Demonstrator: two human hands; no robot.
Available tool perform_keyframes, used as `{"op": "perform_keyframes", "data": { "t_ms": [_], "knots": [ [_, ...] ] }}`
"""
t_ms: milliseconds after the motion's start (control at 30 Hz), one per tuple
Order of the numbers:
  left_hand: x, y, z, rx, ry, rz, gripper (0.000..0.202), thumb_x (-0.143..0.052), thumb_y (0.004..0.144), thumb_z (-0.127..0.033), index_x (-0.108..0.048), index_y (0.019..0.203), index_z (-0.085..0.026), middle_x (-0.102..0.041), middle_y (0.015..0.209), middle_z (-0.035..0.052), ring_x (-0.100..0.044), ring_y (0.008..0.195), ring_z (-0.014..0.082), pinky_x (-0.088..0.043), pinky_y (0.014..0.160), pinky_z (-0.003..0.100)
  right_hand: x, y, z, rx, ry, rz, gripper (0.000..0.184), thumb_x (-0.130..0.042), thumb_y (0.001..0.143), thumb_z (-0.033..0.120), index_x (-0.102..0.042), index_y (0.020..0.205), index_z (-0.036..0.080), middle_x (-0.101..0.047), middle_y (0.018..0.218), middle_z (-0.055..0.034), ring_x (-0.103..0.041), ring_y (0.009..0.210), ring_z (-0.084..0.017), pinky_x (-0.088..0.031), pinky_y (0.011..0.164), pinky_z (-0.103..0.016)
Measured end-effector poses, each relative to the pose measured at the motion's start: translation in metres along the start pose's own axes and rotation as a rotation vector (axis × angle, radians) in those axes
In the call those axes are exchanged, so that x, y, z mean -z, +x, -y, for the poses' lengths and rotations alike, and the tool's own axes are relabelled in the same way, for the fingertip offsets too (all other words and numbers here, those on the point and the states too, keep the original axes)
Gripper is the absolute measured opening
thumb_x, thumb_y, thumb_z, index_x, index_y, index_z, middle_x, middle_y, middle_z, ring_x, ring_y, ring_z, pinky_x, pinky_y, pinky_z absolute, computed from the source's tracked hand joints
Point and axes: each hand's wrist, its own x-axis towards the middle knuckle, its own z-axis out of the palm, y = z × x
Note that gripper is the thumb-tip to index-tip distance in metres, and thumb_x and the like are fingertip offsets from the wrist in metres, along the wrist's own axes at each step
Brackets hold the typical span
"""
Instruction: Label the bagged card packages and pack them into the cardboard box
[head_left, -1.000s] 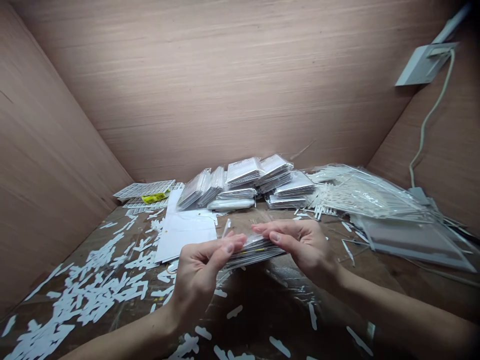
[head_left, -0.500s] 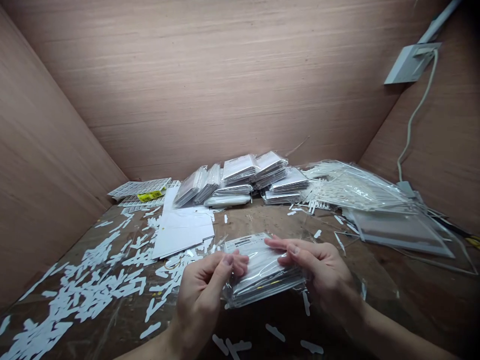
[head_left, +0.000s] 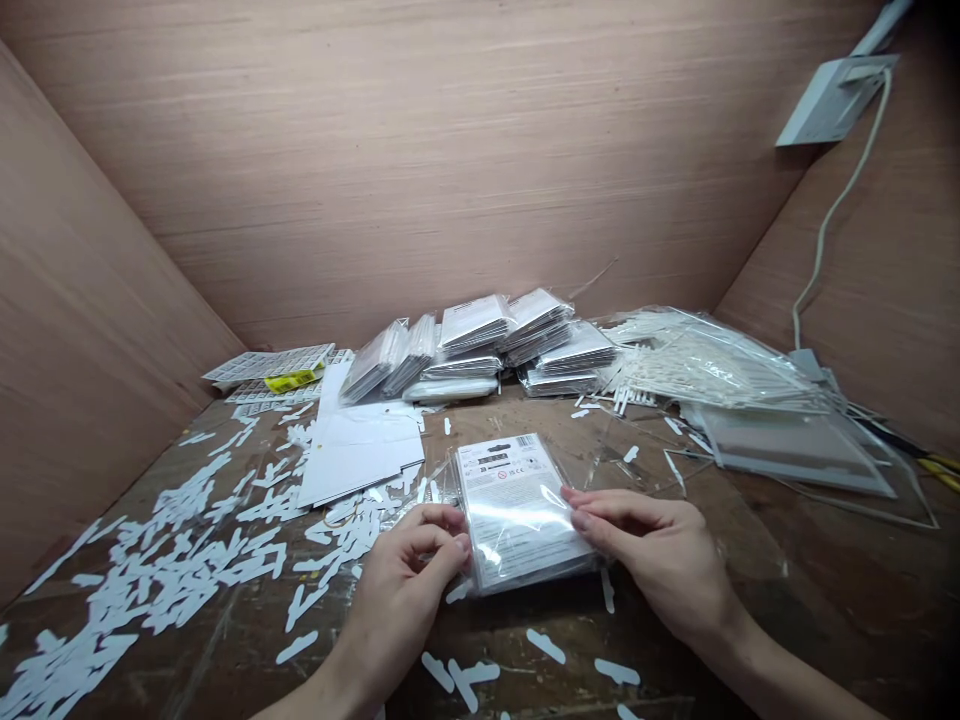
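Note:
A stack of clear-bagged white cards [head_left: 517,510] lies tilted toward me on the brown tabletop [head_left: 750,590], printed side up. My left hand [head_left: 409,580] grips its left edge with curled fingers. My right hand [head_left: 652,555] pinches its right edge between thumb and fingers. A loose clear plastic sleeve [head_left: 637,460] lies just beyond the stack.
Piles of bagged packs [head_left: 487,350] stand at the back centre. Clear sleeves and white sticks [head_left: 712,370] lie at the back right. White sheets [head_left: 360,450] and label sheets [head_left: 270,368] lie at the left, with many white paper scraps [head_left: 172,560]. Wooden walls enclose the table.
The stack has come down from in front of me to the tabletop and turned its printed face up. Both hands lowered with it and stayed on its edges.

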Motion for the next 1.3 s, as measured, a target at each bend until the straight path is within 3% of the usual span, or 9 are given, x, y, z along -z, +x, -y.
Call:
{"op": "perform_keyframes", "data": {
  "t_ms": [367, 567, 700, 800, 900, 1000, 1100, 1200, 1300],
  "knots": [
    [0.005, 0.021, 0.015, 0.035, 0.15, 0.076, 0.043, -0.073, 0.085, -0.049, -0.066, 0.053, -0.02, -0.07, 0.136, 0.0135, -0.053, 0.142, 0.0388, -0.048, 0.104, 0.042, -0.002, 0.018, -0.017, -0.049, 0.007, -0.03, 0.032, -0.096, 0.063, 0.044, -0.08, 0.073, 0.018, -0.076, 0.096, -0.0107, -0.071, 0.096, -0.026, -0.058, 0.081, -0.034],
    [0.009, 0.038, 0.018, 0.109, -0.06, 0.158, 0.055, -0.09, 0.072, -0.045, -0.066, 0.114, -0.02, -0.071, 0.069, -0.0004, -0.071, 0.071, 0.0223, -0.051, 0.07, 0.031, 0.001, 0.021, -0.023, -0.124, 0.118, -0.009, 0.042, -0.098, 0.064, 0.046, -0.07, 0.079, 0.018, -0.075, 0.09, -0.006, -0.069, 0.086, -0.022, -0.057, 0.074, -0.03],
    [0.012, 0.044, 0.015, 0.064, 0.056, 0.203, 0.04, -0.088, 0.074, -0.037, -0.065, 0.102, -0.019, -0.066, 0.059, -0.0031, -0.065, 0.058, 0.0175, -0.046, 0.058, 0.025, 0.013, 0.022, -0.016, 0.135, -0.332, 0.077, 0.029, -0.081, 0.088, 0.05, -0.081, 0.081, 0.021, -0.079, 0.09, -0.0069, -0.072, 0.085, -0.025, -0.057, 0.077, -0.037],
    [0.016, 0.043, 0.015, -0.168, 0.329, 0.119, 0.031, -0.085, 0.08, -0.034, -0.071, 0.104, -0.02, -0.076, 0.091, 0.0079, -0.072, 0.071, 0.0216, -0.056, 0.062, 0.031, 0.022, 0.021, -0.012, 0.461, -0.583, 0.174, 0.029, -0.066, 0.102, 0.043, -0.085, 0.089, 0.025, -0.083, 0.098, -0.0061, -0.075, 0.097, -0.027, -0.06, 0.093, -0.044],
    [0.02, 0.043, 0.015, -0.652, 0.656, 0.062, 0.042, -0.069, 0.095, -0.022, -0.069, 0.136, -0.03, -0.056, 0.157, 0.014, -0.066, 0.131, 0.0341, -0.06, 0.102, 0.049, 0.026, 0.015, -0.012, 0.545, -0.803, 0.289, 0.04, -0.049, 0.11, 0.041, -0.085, 0.108, 0.023, -0.083, 0.117, -0.0075, -0.072, 0.12, -0.032, -0.055, 0.111, -0.055],
    [0.023, 0.048, 0.01, -0.993, 0.877, 0.398, 0.067, -0.047, 0.102, -0.007, -0.043, 0.163, -0.035, -0.045, 0.169, 0.0056, -0.036, 0.16, 0.0302, -0.035, 0.13, 0.056, 0.023, 0.003, -0.008, 0.444, -1.047, 0.342, 0.054, -0.037, 0.112, 0.042, -0.069, 0.142, 0.011, -0.068, 0.145, -0.0167, -0.052, 0.148, -0.042, -0.046, 0.119, -0.066],
    [0.022, 0.053, 0.002, -1.05, 0.956, 0.671, 0.067, -0.043, 0.104, -0.007, -0.032, 0.168, -0.022, -0.043, 0.168, 0.0097, -0.038, 0.159, 0.0245, -0.03, 0.134, 0.044, 0.01, -0.008, 0.004, 0.454, -1.201, 0.271, 0.07, -0.039, 0.11, 0.05, -0.05, 0.156, -0.001, -0.045, 0.163, -0.0255, -0.029, 0.159, -0.049, -0.037, 0.121, -0.075],
    [0.021, 0.054, 0.0, -1.041, 1.015, 0.671, 0.068, -0.046, 0.101, -0.007, -0.033, 0.167, -0.016, -0.036, 0.17, 0.014, -0.035, 0.159, 0.0271, -0.029, 0.134, 0.045, -0.006, -0.01, 0.016, 0.573, -1.214, 0.286, 0.082, -0.048, 0.105, 0.057, -0.035, 0.165, 0.003, -0.02, 0.173, -0.0215, -0.009, 0.164, -0.047, -0.02, 0.129, -0.074],
    [0.02, 0.052, 0.007, -1.082, 1.025, 0.643, 0.071, -0.047, 0.098, -0.006, -0.031, 0.167, -0.012, -0.035, 0.169, 0.0188, -0.031, 0.16, 0.0304, -0.03, 0.133, 0.049, -0.017, -0.007, 0.012, 0.492, -1.138, 0.463, 0.084, -0.049, 0.106, 0.056, -0.028, 0.168, 0.003, -0.01, 0.174, -0.023, -0.014, 0.164, -0.042, -0.027, 0.131, -0.064]
  ]
}}
